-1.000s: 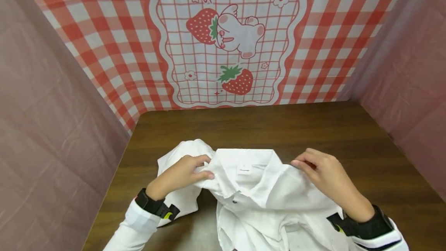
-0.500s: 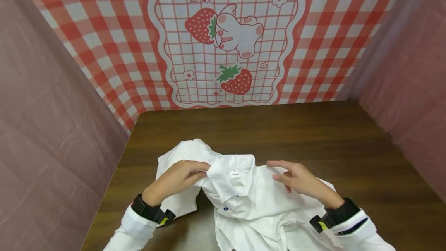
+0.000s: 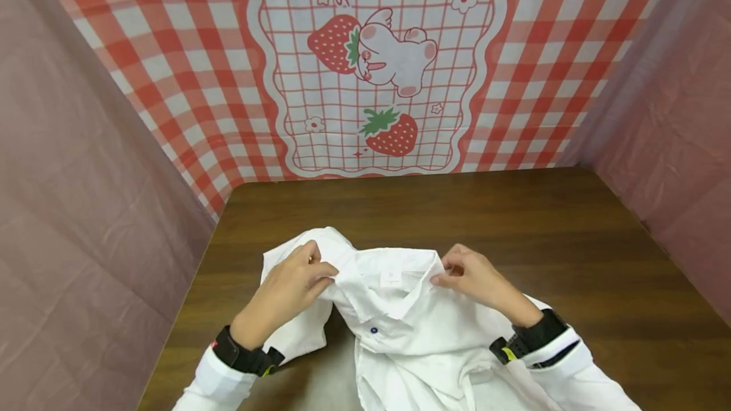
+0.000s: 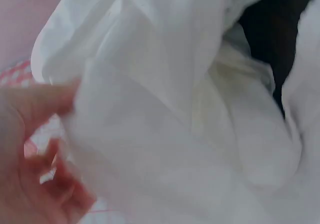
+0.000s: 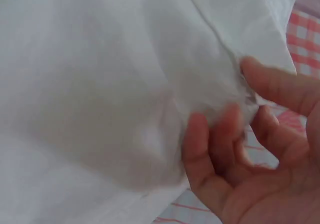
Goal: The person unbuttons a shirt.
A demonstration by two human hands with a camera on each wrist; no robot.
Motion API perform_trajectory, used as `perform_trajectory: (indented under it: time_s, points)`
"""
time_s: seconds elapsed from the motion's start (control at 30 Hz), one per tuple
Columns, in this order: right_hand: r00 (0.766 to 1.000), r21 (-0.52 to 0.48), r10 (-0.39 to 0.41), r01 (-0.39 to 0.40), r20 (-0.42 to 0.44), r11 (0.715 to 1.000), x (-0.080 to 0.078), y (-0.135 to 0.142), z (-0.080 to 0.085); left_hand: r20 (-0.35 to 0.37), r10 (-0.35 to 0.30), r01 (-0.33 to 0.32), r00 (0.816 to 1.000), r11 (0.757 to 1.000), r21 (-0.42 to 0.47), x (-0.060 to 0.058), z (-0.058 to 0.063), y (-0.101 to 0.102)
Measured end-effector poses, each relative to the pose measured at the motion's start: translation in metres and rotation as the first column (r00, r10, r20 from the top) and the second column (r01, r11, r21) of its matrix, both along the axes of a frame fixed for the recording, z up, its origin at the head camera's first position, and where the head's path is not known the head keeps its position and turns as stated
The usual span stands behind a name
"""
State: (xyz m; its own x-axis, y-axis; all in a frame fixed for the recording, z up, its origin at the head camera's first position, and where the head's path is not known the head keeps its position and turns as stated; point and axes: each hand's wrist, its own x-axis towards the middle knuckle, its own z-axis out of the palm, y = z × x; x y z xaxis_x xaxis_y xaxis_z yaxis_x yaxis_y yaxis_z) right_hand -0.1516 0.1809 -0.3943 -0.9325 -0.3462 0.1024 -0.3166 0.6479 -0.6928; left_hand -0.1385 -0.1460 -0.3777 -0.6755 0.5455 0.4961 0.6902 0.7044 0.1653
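A white collared shirt [image 3: 405, 341] lies bunched at the table's front, its collar [image 3: 364, 297] facing up. Inside the neck shows a white label [image 3: 391, 276]; a dark blue button [image 3: 374, 330] sits below the collar. My left hand [image 3: 292, 287] pinches the cloth just left of the collar between thumb and fingers. Opposite it, my right hand [image 3: 475, 279] pinches the collar's right edge. In the right wrist view, the thumb and fingers of the right hand [image 5: 250, 164] close on a folded edge. White cloth [image 4: 150, 129] fills most of the left wrist view.
The shirt lies on a dark brown wooden table [image 3: 514, 217]. Behind it hangs a red-and-white checked cloth [image 3: 539, 81] printed with strawberries. Pink curtains [image 3: 85, 208] close off both sides. A pale grey patch [image 3: 328, 376] shows at the front, beside the shirt.
My right hand has left the shirt's right shoulder, moved left and taken hold of the collar's right edge. The collar narrowed, then widened a little. My left hand stays left of the collar.
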Motion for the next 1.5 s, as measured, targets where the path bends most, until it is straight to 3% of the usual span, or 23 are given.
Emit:
perform_trajectory:
  time_s: [0.1,0.2,0.27,0.37,0.43,0.53,0.6,0.63,0.8,0.87,0.93,1.07,1.13,1.23,1.37,1.5]
  points:
    - [0.969,0.014,-0.123,0.129,-0.215,0.991,0.011,0.001,0.02,-0.08,0.147,-0.147,0.986,0.989,0.01,0.006,0.008,0.005]
    - [0.92,-0.012,-0.201,0.209,-0.336,0.978,0.014,0.002,0.043,-0.032,0.241,-0.239,0.97,0.969,0.065,0.004,0.024,0.016]
    - [0.895,-0.03,-0.236,0.243,-0.378,0.969,0.006,0.002,0.06,0.048,0.284,-0.288,0.958,0.951,0.116,-0.008,0.038,0.026]
    - [0.877,-0.008,-0.261,0.282,-0.404,0.959,-0.024,0.0,0.083,0.174,0.31,-0.341,0.935,0.922,0.186,-0.042,0.061,0.042]
    - [0.912,0.059,-0.216,0.251,-0.348,0.966,-0.048,-0.001,0.096,0.269,0.303,-0.36,0.914,0.912,0.196,-0.069,0.072,0.052]
    - [0.972,0.142,-0.104,0.136,-0.213,0.981,-0.074,0.004,0.104,0.401,0.292,-0.368,0.868,0.921,0.125,-0.099,0.072,0.062]
    - [0.995,0.166,-0.057,0.071,-0.085,0.984,-0.076,0.011,0.102,0.465,0.294,-0.356,0.835,0.933,0.049,-0.105,0.064,0.065]
    - [0.997,0.164,-0.046,0.055,-0.057,0.985,-0.073,0.015,0.098,0.472,0.299,-0.348,0.829,0.937,0.019,-0.104,0.057,0.064]
    - [0.996,0.218,-0.088,0.087,-0.005,0.972,-0.039,0.043,0.064,0.43,0.281,-0.32,0.858,0.947,0.019,-0.08,0.016,0.048]
    - [0.989,0.263,-0.138,0.122,0.045,0.957,-0.027,0.056,0.047,0.443,0.279,-0.327,0.852,0.945,0.033,-0.072,-0.003,0.039]
    - [0.968,0.309,-0.193,0.136,0.159,0.941,-0.016,0.069,0.029,0.499,0.28,-0.345,0.82,0.938,0.041,-0.067,-0.021,0.031]
    - [0.873,0.377,-0.254,0.088,0.416,0.922,-0.001,0.086,-0.006,0.587,0.271,-0.366,0.763,0.929,0.047,-0.066,-0.057,0.019]
    - [0.863,0.387,-0.263,0.086,0.432,0.918,0.002,0.086,-0.025,0.612,0.289,-0.372,0.736,0.928,0.009,-0.066,-0.074,0.016]
    - [0.905,0.43,-0.26,0.099,0.336,0.898,0.001,0.084,-0.048,0.544,0.341,-0.359,0.766,0.93,-0.077,-0.059,-0.095,0.017]
    - [0.925,0.513,-0.29,0.13,0.244,0.848,-0.008,0.087,-0.059,0.459,0.353,-0.337,0.815,0.934,-0.12,-0.05,-0.112,0.014]
    - [0.943,0.543,-0.289,0.159,0.164,0.824,-0.015,0.111,-0.067,0.499,0.28,-0.284,0.82,0.956,-0.07,-0.052,-0.121,-0.011]
